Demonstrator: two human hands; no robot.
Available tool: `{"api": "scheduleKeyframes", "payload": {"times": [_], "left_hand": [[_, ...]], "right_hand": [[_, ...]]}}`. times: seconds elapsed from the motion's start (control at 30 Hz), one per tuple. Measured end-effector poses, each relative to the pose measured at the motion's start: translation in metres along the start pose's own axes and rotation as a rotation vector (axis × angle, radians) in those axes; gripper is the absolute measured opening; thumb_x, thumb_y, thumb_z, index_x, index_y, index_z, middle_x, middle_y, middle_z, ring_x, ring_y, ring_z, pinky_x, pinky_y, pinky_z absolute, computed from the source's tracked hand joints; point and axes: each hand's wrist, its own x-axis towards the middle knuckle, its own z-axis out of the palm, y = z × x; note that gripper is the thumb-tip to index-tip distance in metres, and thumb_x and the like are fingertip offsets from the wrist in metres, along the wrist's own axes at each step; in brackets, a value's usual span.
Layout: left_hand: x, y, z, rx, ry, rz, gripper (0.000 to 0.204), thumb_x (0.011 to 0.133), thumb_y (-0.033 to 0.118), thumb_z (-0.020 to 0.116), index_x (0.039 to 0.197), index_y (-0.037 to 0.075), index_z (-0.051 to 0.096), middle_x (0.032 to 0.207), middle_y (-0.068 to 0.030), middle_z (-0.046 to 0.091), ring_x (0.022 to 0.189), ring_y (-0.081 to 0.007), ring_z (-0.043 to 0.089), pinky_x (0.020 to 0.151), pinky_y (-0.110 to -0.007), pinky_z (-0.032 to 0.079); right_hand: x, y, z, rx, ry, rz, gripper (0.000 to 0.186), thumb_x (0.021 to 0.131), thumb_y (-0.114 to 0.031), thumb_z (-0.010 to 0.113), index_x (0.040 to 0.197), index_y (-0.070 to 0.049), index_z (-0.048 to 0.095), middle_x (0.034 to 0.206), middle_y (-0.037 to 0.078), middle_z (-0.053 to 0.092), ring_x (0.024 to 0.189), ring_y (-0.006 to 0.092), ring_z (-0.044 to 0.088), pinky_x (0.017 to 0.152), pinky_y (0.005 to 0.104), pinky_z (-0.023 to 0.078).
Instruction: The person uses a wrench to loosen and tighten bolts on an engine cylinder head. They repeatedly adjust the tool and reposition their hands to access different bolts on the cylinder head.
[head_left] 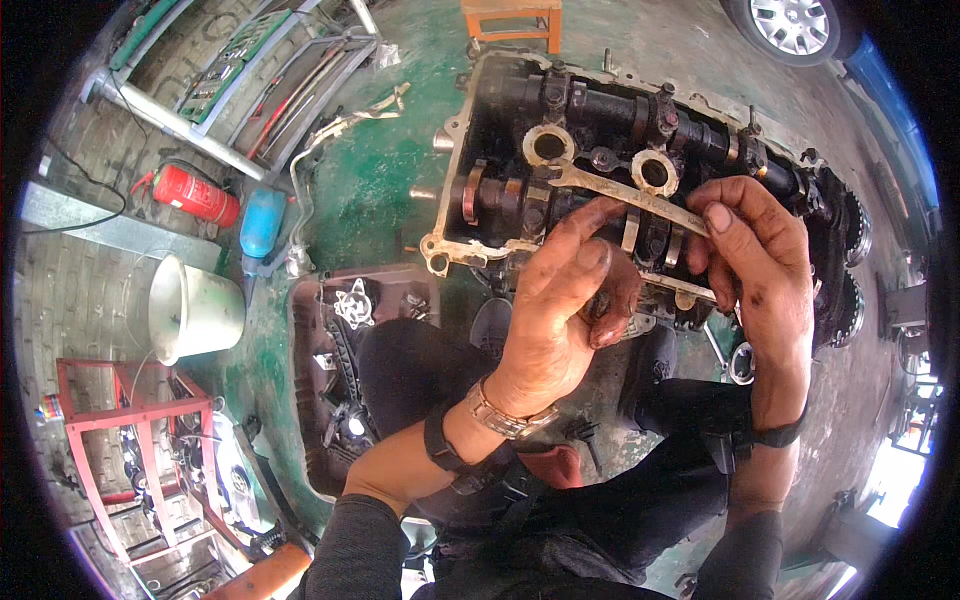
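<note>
An engine cylinder head (640, 116) with dark, oily camshafts lies in front of me. Over it, my right hand (755, 235) pinches the right end of a worn metal wrench (630, 192) between thumb and fingers. The wrench slants across the head, its left end near a round spark plug opening (549, 147). My left hand (570, 285) is close below, its index fingertip at the wrench's shaft and the other fingers curled in. Whatever those curled fingers hold, if anything, is hidden. Both hands are smeared with dark grease.
A brown tray (305, 400) of metal parts lies at left by my knee. Farther left are a white bucket (205, 310), a blue container (262, 222), a red fire extinguisher (195, 195) and a red metal frame (140, 415). An orange stool (512, 12) and a car wheel (795, 22) stand beyond.
</note>
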Motion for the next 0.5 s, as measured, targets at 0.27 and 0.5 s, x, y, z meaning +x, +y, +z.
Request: {"api": "scheduleKeyframes", "payload": {"times": [0.27,0.5], "left_hand": [[0.0009,-0.0010,-0.0038,-0.039,-0.010,0.020,0.060,0.099,0.046,0.052,0.142,0.005,0.045,0.074,-0.0092,0.054,0.052,-0.0119,0.040,0.047,-0.024,0.034],[0.0029,-0.0004,-0.0064,-0.158,-0.053,0.017,0.054,0.098,0.037,0.057,0.139,0.004,0.047,0.073,-0.0069,0.058,0.053,-0.0072,0.043,0.045,-0.020,0.032]], "right_hand": [[0.0023,-0.0024,0.0026,-0.063,0.014,0.003,0.023,0.100,-0.023,0.059,0.108,-0.001,0.063,0.072,0.001,0.063,0.050,0.0016,0.043,0.044,0.0177,0.031],[0.0081,0.0044,0.0020,-0.086,0.021,-0.064,0.019,0.096,-0.016,0.066,0.109,-0.002,0.064,0.075,-0.003,0.060,0.053,0.0006,0.042,0.046,0.0182,0.031]]}}
